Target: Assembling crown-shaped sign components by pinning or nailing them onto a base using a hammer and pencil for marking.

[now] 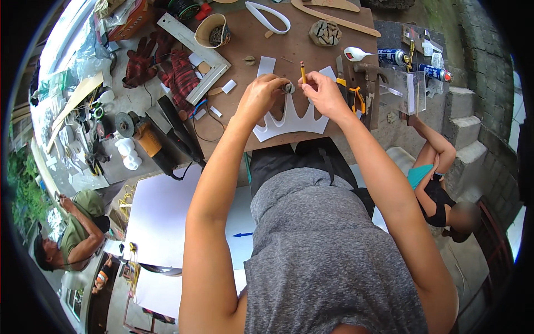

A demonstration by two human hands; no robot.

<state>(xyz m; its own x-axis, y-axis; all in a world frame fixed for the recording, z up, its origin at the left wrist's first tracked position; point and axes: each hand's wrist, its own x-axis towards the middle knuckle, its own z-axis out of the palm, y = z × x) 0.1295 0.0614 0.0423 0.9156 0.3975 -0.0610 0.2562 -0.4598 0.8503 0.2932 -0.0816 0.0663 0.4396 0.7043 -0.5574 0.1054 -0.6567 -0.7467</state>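
Head view, left hand: the left hand (260, 93) is curled, its fingertips pinching a small round grey piece (288, 87) against the white crown-shaped cutout (290, 119)
Head view, right hand: the right hand (321, 92) is clenched around a yellow pencil (303, 72), held upright with its tip down beside the round piece
Where the work sits: the cutout lies flat on the brown counter (250, 42) at its near edge, just in front of the person's body, and both hands meet over its top
Close by on the right: pliers with yellow handles (357, 97) lie just beside the right hand; two spray cans (414, 64) rest farther right
Farther up and left: a white metal square (200, 53), red work gloves (167, 67), a round cup of small bits (214, 30) and an angle grinder (147, 139) lie well apart from the hands
Other people: one sits low at the right, another at lower left, both away from the counter
Risk, slipping: the round piece is small and held by fingertips only; sideways pencil pressure could nudge it off its spot and spoil the mark
Risk, shifting sheet: I judge the thin cutout could slide toward the edge, since only the hands hold it down
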